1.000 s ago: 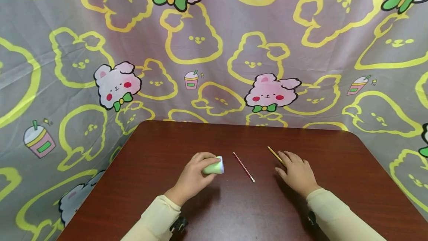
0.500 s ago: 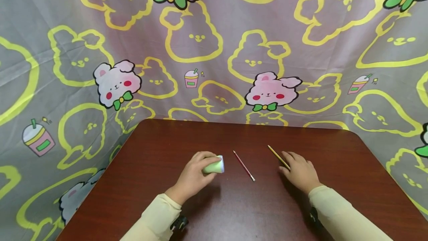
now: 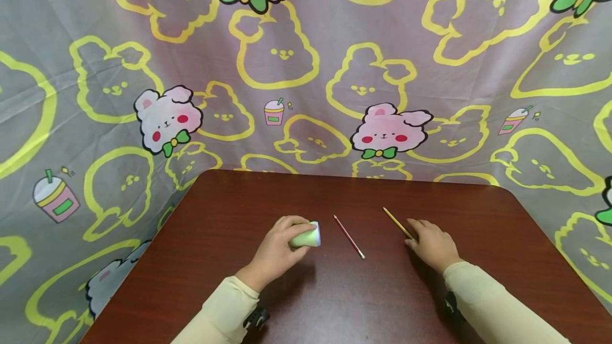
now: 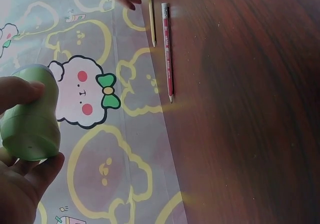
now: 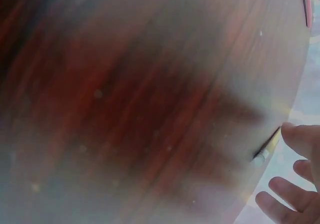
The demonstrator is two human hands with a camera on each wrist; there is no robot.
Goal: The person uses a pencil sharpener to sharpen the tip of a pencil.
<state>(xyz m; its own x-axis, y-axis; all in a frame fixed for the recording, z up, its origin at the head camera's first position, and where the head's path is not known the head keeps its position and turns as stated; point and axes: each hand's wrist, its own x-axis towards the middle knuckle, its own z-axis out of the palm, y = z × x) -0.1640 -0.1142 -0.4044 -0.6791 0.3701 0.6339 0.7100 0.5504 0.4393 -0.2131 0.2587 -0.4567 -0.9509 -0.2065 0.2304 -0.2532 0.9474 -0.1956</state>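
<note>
My left hand (image 3: 277, 251) grips a light green, waisted cylinder (image 3: 306, 236) with a pale blue end, thumb on one side and fingers on the other. In the left wrist view the green cylinder (image 4: 32, 119) shows a round end with a small dark mark. A yellow pencil (image 3: 397, 221) lies on the table, tip pointing away. My right hand (image 3: 434, 246) is at its near end, fingers loosely bent. The right wrist view has the thumb (image 5: 300, 139) overlapping the yellow pencil (image 5: 272, 144), whose white end shows. Between the hands lies a red pencil (image 3: 349, 237).
The dark brown wooden table (image 3: 268, 195) has rounded far corners. A grey curtain (image 3: 306, 68) printed with yellow outlines and bunny faces hangs behind it and along both sides. A dark wrist camera (image 3: 255, 318) sits under the left sleeve.
My right hand has slid right and a little nearer along the yellow pencil, baring more of it. Both pencils and the left hand with its green cylinder stay put.
</note>
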